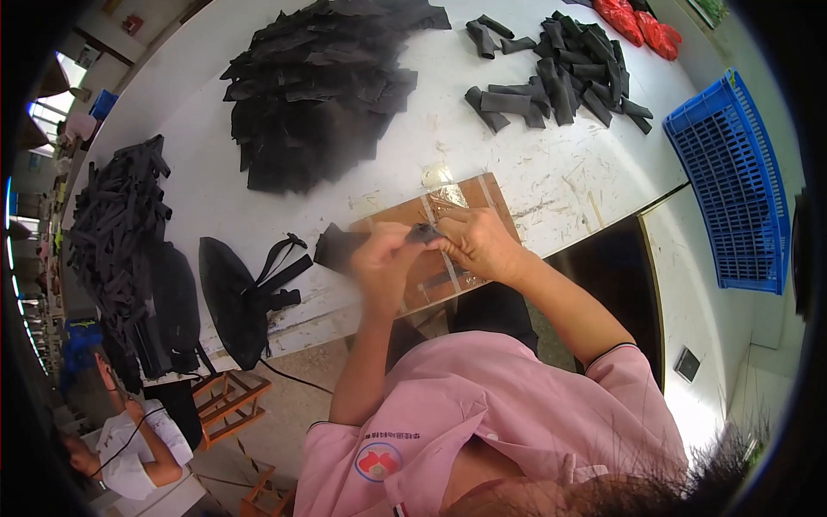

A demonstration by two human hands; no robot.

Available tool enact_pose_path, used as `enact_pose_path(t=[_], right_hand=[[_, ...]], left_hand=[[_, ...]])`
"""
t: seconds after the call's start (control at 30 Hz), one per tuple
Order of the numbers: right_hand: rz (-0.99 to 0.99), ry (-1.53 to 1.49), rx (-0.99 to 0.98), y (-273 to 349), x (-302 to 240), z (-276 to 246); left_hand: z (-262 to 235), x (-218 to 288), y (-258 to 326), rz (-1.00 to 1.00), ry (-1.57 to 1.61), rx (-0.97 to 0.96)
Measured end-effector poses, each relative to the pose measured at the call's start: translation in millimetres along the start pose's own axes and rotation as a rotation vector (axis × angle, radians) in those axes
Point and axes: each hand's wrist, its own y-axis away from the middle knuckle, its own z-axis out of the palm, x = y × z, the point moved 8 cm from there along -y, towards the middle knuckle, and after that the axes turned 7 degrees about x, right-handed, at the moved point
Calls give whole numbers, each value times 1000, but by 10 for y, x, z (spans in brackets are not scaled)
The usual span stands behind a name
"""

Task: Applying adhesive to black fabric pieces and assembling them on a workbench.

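Note:
Both my hands meet over a brown board (495,194) taped to the white table (388,164). My left hand (379,263) and my right hand (474,241) pinch a small black fabric piece (424,232) between their fingertips. A flat black fabric piece (334,247) lies just left of my left hand, at the board's edge. My left hand is blurred.
A big heap of black fabric pieces (319,86) lies at the back. Folded black strips (560,69) sit back right, with red bags (637,21) behind. A blue crate (732,181) stands right. A black pouch with straps (241,297) and black strips (121,224) lie left. Another person (129,439) sits lower left.

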Motion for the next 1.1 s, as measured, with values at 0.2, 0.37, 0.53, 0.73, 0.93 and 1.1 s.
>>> enact_pose_path(t=[0.2, 0.37, 0.53, 0.73, 0.93, 1.1], right_hand=[[7, -122, -49, -94, -35, -138], [52, -172, 47, 108, 190, 209], [-9, -74, 30, 12, 86, 57], [59, -51, -19, 115, 175, 223], [114, 63, 14, -33, -16, -125], [39, -51, 145, 3, -10, -94]], left_hand=[[159, 550, -153, 372, -332, -61], [143, 326, -74, 330, -394, -64], [52, 202, -77, 164, -273, -16], [-34, -79, 5, 58, -103, -24], [264, 221, -172, -245, 259, -98], [330, 417, -123, 20, -146, -91]])
